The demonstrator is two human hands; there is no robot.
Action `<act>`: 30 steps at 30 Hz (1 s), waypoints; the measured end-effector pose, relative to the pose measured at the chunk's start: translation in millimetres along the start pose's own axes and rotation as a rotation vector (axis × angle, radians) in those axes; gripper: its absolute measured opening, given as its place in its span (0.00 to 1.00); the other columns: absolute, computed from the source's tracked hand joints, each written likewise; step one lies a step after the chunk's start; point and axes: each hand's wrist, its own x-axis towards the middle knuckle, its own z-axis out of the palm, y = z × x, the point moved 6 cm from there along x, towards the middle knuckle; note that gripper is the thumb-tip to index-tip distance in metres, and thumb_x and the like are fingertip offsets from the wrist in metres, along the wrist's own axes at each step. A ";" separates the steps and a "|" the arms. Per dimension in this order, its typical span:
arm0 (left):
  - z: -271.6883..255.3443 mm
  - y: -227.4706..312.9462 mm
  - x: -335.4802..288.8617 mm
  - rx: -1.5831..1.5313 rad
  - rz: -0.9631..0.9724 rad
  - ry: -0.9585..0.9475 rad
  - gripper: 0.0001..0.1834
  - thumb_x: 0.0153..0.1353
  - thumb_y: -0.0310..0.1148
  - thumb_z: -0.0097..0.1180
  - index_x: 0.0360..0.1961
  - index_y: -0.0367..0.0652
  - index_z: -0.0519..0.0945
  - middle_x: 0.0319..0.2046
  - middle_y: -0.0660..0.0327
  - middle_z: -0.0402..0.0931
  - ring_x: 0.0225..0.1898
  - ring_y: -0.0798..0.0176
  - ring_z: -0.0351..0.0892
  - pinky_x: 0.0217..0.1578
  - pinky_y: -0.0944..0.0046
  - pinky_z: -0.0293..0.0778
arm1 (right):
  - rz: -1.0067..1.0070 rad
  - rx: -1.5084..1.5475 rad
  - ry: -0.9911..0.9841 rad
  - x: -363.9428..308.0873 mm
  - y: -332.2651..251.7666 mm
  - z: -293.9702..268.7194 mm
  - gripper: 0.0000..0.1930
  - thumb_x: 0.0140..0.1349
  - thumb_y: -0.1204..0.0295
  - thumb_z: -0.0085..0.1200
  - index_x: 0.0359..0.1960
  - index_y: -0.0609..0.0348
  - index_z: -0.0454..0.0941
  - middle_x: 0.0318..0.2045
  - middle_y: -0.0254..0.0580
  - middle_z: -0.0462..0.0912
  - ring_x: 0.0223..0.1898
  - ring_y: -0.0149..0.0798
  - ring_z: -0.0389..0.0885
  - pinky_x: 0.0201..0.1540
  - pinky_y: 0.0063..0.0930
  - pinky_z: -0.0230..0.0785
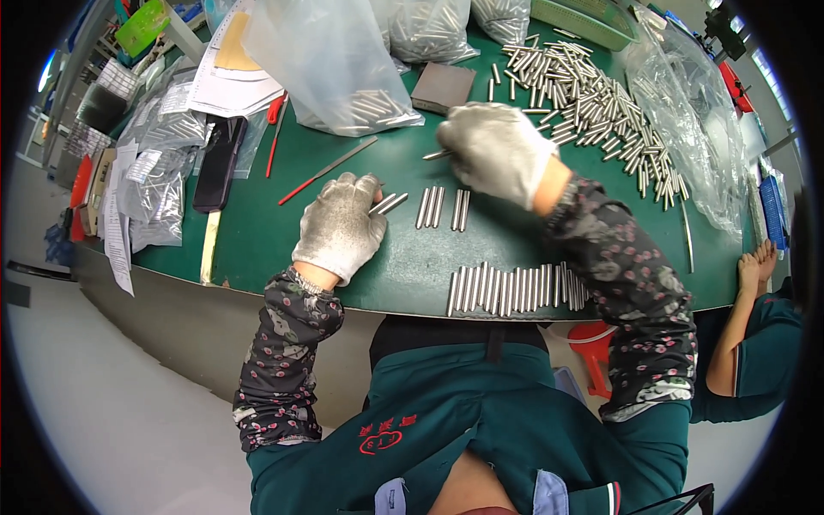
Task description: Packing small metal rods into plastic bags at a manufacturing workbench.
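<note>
Head view: left hand [341, 221] grips metal pins [390, 204]; farther right, right hand [498, 154] clamps a single pin [436, 155].

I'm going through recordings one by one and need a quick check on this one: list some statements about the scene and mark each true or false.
1. Metal pins poke out from the fingers of the left hand. True.
2. The dark phone lies to the right of the left hand. False: the phone lies to its left.
3. A row of pins lies along the near edge of the green table. True.
4. The right hand is bare. False: it wears a pale glove.
5. A loose heap of pins lies on the table's right side. True.
</note>
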 end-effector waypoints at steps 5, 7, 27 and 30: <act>2.8 11.1 8.5 0.035 0.221 0.079 0.12 0.50 0.22 0.54 0.37 0.45 0.76 0.35 0.57 0.72 0.41 0.52 0.76 0.39 0.55 0.75 | -0.016 -0.083 -0.370 -40.0 -0.4 -3.0 0.08 0.46 0.72 0.54 0.30 0.59 0.77 0.33 0.46 0.78 0.41 0.45 0.79 0.43 0.36 0.71; 2.0 21.1 12.0 0.038 0.392 0.097 0.12 0.49 0.19 0.53 0.36 0.44 0.77 0.35 0.57 0.72 0.40 0.52 0.76 0.39 0.57 0.75 | -0.090 -0.070 -0.490 -49.1 -10.4 10.6 0.07 0.51 0.73 0.52 0.31 0.58 0.79 0.33 0.43 0.79 0.42 0.44 0.78 0.44 0.36 0.71; 11.3 24.7 1.1 -0.210 0.313 -0.244 0.29 0.43 0.30 0.65 0.51 0.39 0.75 0.50 0.53 0.69 0.51 0.49 0.72 0.52 0.57 0.71 | 0.142 0.418 -0.343 -31.1 -35.2 29.5 0.17 0.48 0.76 0.54 0.42 0.54 0.80 0.35 0.49 0.82 0.40 0.51 0.80 0.42 0.40 0.72; 7.1 18.1 -18.7 -0.166 0.350 -0.192 0.30 0.41 0.29 0.66 0.50 0.39 0.75 0.48 0.53 0.70 0.49 0.49 0.72 0.50 0.57 0.72 | 0.079 0.433 -0.416 -27.5 -55.1 32.4 0.19 0.47 0.74 0.60 0.45 0.54 0.78 0.34 0.47 0.79 0.40 0.52 0.78 0.43 0.40 0.72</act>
